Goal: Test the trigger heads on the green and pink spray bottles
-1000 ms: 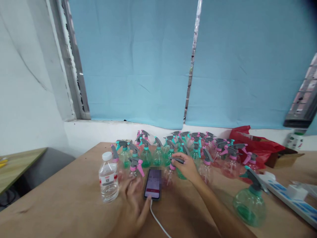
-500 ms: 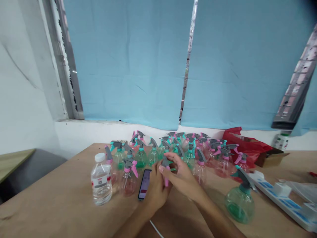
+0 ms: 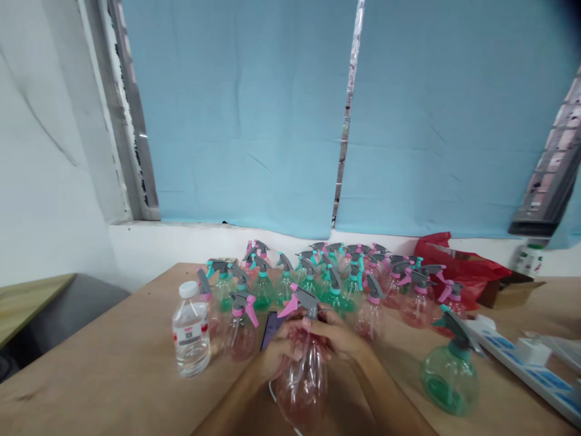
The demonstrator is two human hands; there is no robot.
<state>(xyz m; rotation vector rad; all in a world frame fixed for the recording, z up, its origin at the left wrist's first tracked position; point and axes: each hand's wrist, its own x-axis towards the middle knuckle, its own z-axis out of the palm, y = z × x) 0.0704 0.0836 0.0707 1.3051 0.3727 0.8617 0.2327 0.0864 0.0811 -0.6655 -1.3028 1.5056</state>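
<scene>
A clear pink spray bottle [image 3: 303, 375] with a grey head and pink trigger is held up over the table's near edge. My left hand [image 3: 278, 351] is wrapped round its neck from the left. My right hand [image 3: 338, 336] grips the neck from the right, just under the grey head. A phone [image 3: 271, 327] lies on the table behind my left hand, mostly hidden. Several pink and green spray bottles [image 3: 336, 281] stand in rows behind.
A water bottle [image 3: 191, 333] stands at the left on the brown table [image 3: 113, 375]. A single green spray bottle [image 3: 450, 372] stands at the right, beside a white power strip [image 3: 526, 360]. A red bag [image 3: 458, 269] and a cardboard box [image 3: 508, 290] lie at the back right.
My right hand took a pink spray bottle from the group and brought it toward me. My left hand left the phone and joined it on the bottle's neck.
</scene>
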